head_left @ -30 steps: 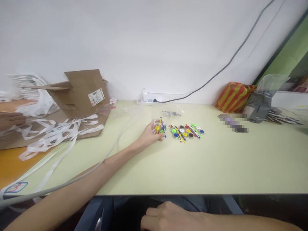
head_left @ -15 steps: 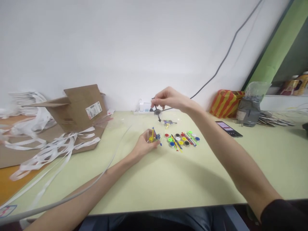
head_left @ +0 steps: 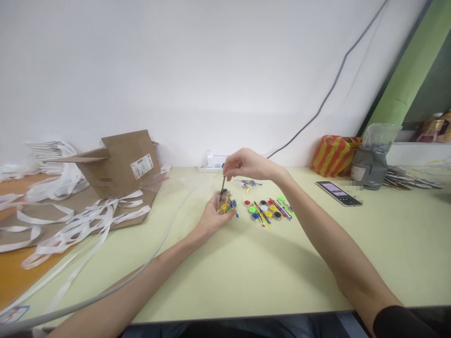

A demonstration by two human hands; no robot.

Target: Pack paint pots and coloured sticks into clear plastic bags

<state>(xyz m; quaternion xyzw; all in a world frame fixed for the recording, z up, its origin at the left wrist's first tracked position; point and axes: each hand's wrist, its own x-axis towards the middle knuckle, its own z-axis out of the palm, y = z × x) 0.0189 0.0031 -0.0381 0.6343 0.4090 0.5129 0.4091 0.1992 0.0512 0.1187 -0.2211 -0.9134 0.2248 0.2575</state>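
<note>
Left hand: fingers curled in around a small bunch of clear-based spinner pieces; I can make out a yellow plastic piece (head_left: 224, 207) and a blue plastic piece (head_left: 233, 203) poking out. Can't tell if the hand (head_left: 214, 213) is resting on the table.
Right hand: thumb and fingertips pinched narrow on the top of a thin black plastic stick (head_left: 223, 183), hand (head_left: 246, 164) arched right above the left one.
What's new: half a second ago the black stick was up in the air, well clear; now its lower end is down at the bunch. So I'd say it's joining the others, but the pinch isn't off it yet.
Loose pile: round coloured plastic discs (head_left: 264, 208) and thin coloured plastic sticks (head_left: 261, 213), just right of the left hand on the pale green tabletop (head_left: 282, 277).
Behind the pile: one blue-and-yellow plastic piece (head_left: 251, 183), lying by itself.
Phone: dark slab phone (head_left: 338, 193), off to the right, well apart.
</note>
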